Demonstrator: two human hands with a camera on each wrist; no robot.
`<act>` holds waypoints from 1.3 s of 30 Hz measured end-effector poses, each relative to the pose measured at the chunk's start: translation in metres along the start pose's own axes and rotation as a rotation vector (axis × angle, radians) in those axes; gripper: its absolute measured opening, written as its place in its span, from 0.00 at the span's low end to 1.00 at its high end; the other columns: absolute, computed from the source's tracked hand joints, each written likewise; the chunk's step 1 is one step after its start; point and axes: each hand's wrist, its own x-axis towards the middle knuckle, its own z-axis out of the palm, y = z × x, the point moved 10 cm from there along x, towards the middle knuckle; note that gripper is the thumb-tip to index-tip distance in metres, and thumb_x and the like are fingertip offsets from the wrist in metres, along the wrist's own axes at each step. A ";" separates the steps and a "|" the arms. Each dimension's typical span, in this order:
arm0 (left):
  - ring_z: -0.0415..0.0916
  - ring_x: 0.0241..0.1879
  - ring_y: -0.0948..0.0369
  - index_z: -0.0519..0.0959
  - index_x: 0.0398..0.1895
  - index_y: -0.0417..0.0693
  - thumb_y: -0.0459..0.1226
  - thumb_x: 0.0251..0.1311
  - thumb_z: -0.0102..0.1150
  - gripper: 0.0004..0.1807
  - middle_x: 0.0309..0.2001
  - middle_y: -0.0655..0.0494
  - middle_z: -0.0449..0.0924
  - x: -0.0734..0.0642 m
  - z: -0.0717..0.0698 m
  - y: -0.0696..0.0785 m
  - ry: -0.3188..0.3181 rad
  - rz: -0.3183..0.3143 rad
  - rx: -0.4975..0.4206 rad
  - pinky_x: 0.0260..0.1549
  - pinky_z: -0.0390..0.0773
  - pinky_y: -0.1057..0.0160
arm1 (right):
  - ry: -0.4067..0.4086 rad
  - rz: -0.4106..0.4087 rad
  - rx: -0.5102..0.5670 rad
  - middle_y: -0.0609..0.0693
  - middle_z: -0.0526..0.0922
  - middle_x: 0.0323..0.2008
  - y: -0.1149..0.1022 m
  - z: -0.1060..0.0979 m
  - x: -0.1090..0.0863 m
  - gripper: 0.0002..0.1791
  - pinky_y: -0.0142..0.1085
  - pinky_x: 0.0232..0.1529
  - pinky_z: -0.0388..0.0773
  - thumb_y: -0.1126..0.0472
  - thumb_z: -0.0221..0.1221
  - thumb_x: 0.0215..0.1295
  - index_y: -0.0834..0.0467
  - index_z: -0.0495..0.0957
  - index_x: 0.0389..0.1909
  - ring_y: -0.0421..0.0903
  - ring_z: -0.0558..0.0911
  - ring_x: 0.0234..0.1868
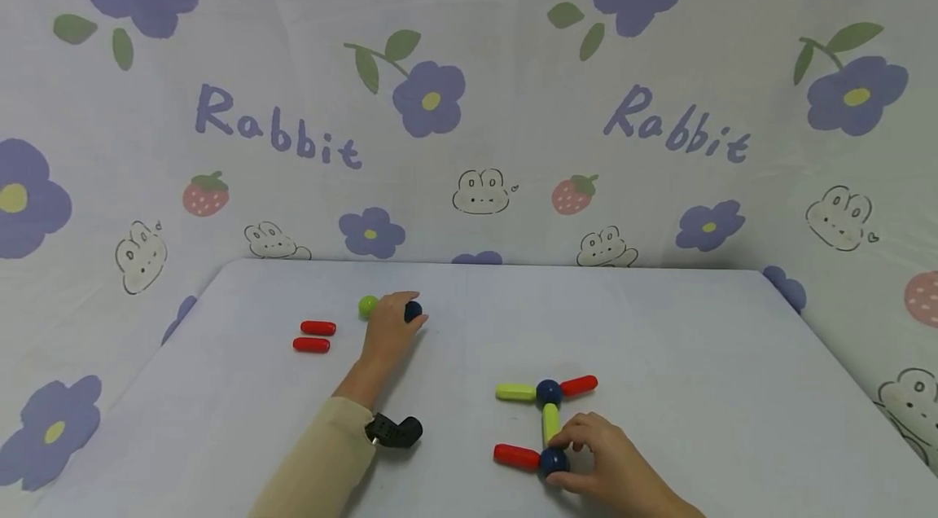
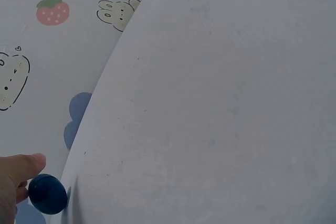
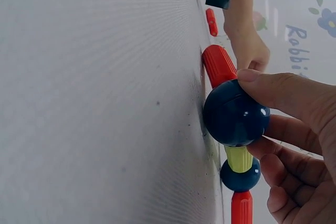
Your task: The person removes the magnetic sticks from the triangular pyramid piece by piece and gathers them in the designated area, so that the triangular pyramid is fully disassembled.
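Note:
My left hand (image 1: 390, 327) reaches far across the table. Its thumb and fingers curve round a dark blue ball (image 1: 414, 311), which shows between them at the lower left of the left wrist view. Just left of that hand sits a lime-green ball (image 1: 368, 306). Nearer, my right hand (image 1: 604, 457) pinches another dark blue ball (image 1: 554, 462) of a joined toy structure. A red rod (image 1: 516, 457) sticks out of this ball to the left. A lime rod (image 1: 551, 423) links it to a farther dark blue ball (image 1: 549, 392), which bears a lime rod (image 1: 516, 392) and a red rod (image 1: 579, 385).
Two loose red rods, a far one (image 1: 318, 327) and a near one (image 1: 311, 345), lie left of my left hand. The white table (image 1: 696, 355) ends at a patterned cloth backdrop (image 1: 513, 127). A black wrist camera (image 1: 396, 431) juts from the left sleeve.

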 end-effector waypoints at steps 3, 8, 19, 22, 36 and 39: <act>0.76 0.50 0.47 0.78 0.47 0.36 0.35 0.50 0.67 0.20 0.47 0.41 0.81 -0.003 -0.003 0.005 0.014 0.024 -0.002 0.52 0.75 0.54 | -0.001 -0.007 0.000 0.42 0.76 0.34 0.000 0.000 0.000 0.18 0.25 0.32 0.72 0.49 0.70 0.45 0.52 0.82 0.37 0.38 0.71 0.35; 0.78 0.49 0.50 0.79 0.46 0.37 0.36 0.51 0.67 0.19 0.46 0.45 0.82 -0.021 -0.008 0.041 -0.019 0.162 -0.105 0.50 0.76 0.55 | -0.003 -0.019 0.005 0.41 0.76 0.34 -0.001 0.000 0.000 0.18 0.25 0.32 0.72 0.48 0.70 0.46 0.52 0.82 0.37 0.37 0.71 0.35; 0.76 0.46 0.69 0.81 0.47 0.50 0.43 0.57 0.62 0.16 0.44 0.62 0.83 -0.116 0.025 0.129 -0.663 0.355 -0.188 0.49 0.76 0.69 | -0.018 -0.002 -0.005 0.42 0.76 0.34 0.001 0.002 0.001 0.18 0.26 0.34 0.74 0.50 0.71 0.45 0.52 0.82 0.37 0.39 0.72 0.36; 0.76 0.45 0.70 0.81 0.47 0.51 0.44 0.56 0.63 0.16 0.44 0.63 0.83 -0.131 0.033 0.135 -0.711 0.363 -0.141 0.49 0.75 0.70 | -0.031 -0.030 -0.014 0.42 0.76 0.34 -0.001 0.003 -0.001 0.18 0.26 0.34 0.74 0.51 0.71 0.45 0.53 0.82 0.38 0.38 0.72 0.35; 0.69 0.35 0.74 0.81 0.46 0.52 0.42 0.55 0.63 0.15 0.38 0.67 0.81 -0.146 0.045 0.137 -0.754 0.290 -0.088 0.42 0.74 0.74 | -0.026 -0.091 -0.004 0.40 0.77 0.34 -0.008 0.006 -0.001 0.18 0.27 0.34 0.73 0.49 0.70 0.47 0.53 0.81 0.38 0.35 0.71 0.34; 0.69 0.34 0.75 0.82 0.45 0.52 0.42 0.55 0.64 0.14 0.37 0.67 0.82 -0.145 0.045 0.139 -0.743 0.310 -0.081 0.41 0.74 0.75 | -0.023 -0.087 -0.011 0.40 0.77 0.34 -0.007 0.006 -0.001 0.18 0.27 0.34 0.73 0.49 0.70 0.47 0.52 0.81 0.38 0.34 0.71 0.34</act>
